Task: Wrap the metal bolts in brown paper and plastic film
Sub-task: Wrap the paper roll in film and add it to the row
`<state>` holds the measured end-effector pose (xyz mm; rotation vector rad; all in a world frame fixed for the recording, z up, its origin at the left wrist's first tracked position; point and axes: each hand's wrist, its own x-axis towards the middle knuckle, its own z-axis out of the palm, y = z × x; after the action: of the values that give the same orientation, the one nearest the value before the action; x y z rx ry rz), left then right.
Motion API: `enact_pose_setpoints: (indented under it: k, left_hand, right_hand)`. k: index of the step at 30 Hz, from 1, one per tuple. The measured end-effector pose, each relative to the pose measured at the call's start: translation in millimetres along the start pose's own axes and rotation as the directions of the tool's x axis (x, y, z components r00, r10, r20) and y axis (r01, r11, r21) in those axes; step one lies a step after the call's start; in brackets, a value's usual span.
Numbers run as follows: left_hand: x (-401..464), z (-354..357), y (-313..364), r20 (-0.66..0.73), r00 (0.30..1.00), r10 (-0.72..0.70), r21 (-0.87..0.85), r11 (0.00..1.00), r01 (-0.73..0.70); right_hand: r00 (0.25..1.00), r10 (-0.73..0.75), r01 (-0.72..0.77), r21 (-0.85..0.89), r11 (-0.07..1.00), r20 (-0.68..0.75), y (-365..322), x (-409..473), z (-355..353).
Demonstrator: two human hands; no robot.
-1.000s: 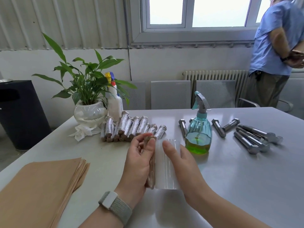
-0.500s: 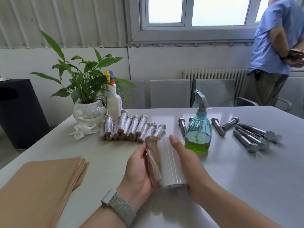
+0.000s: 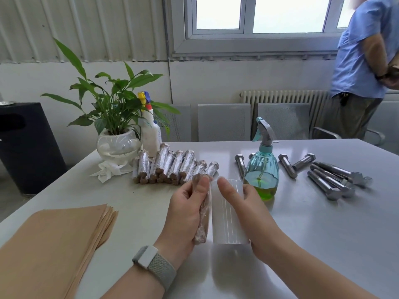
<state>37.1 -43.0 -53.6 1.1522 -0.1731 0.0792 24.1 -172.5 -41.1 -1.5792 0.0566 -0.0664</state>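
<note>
Hands meet in the middle of the gray table (image 3: 302, 234). The left hand (image 3: 183, 214) curls around a bolt wrapped in brown paper (image 3: 203, 214), with clear film already over it and the thumb pressed near its top end. The right hand (image 3: 248, 212) holds a roll of clear film (image 3: 226, 221) right beside the bolt, with its thumb lying straight along the front of the roll and its other fingers hidden behind it. A gray watch (image 3: 154, 263) sits on the left wrist. No words can be read on anything. A stack of brown paper (image 3: 49, 251) lies at the left front of the table. Farther back lies a row of wrapped bolts (image 3: 172, 167). Bare metal bolts (image 3: 328, 175) lie on the right side. A blue spray bottle (image 3: 262, 169) with green liquid stands between the bolts and the hands. A green plant in a white pot (image 3: 116, 130) and a white bottle (image 3: 151, 130) stand at the far left. Behind the table are gray chairs (image 3: 224, 121), a radiator (image 3: 282, 98), a window (image 3: 259, 16) and a person in a blue shirt (image 3: 362, 57).
</note>
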Motion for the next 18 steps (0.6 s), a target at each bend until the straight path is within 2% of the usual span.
enact_pose_setpoints:
  k: [3,8,11,13,15,18]
  left_hand:
    - [0.3,-0.8,-2.5,-0.018,0.999,0.040,0.022,0.999,-0.040]
    - [-2.3,5.7,-6.7,-0.060,0.998,0.024,-0.050,0.998,-0.027]
    - [-4.0,9.2,-5.4,-0.012,0.999,-0.050,-0.151,0.987,0.048]
    - [-4.8,8.6,-3.7,0.036,0.991,-0.131,-0.222,0.965,0.136]
    - [-4.7,7.9,-4.2,0.041,0.983,-0.180,-0.235,0.954,0.185]
    - [-2.5,7.3,-7.9,-0.002,0.978,-0.208,-0.189,0.961,0.204]
  right_hand:
    - [0.999,-0.034,0.035,0.019,0.999,-0.029,2.8,-0.5,1.1]
    - [0.989,-0.115,0.115,-0.014,0.993,-0.091,9.2,-2.0,8.2]
    - [0.982,-0.139,0.139,-0.012,0.990,-0.130,12.0,-2.4,12.2]
    - [0.976,-0.149,0.136,-0.089,0.987,-0.161,12.3,-1.6,12.8]
    - [0.978,-0.136,0.117,-0.124,0.985,-0.155,12.0,-0.4,13.0]
    - [0.997,-0.049,0.049,0.002,0.999,-0.053,9.5,0.7,10.6]
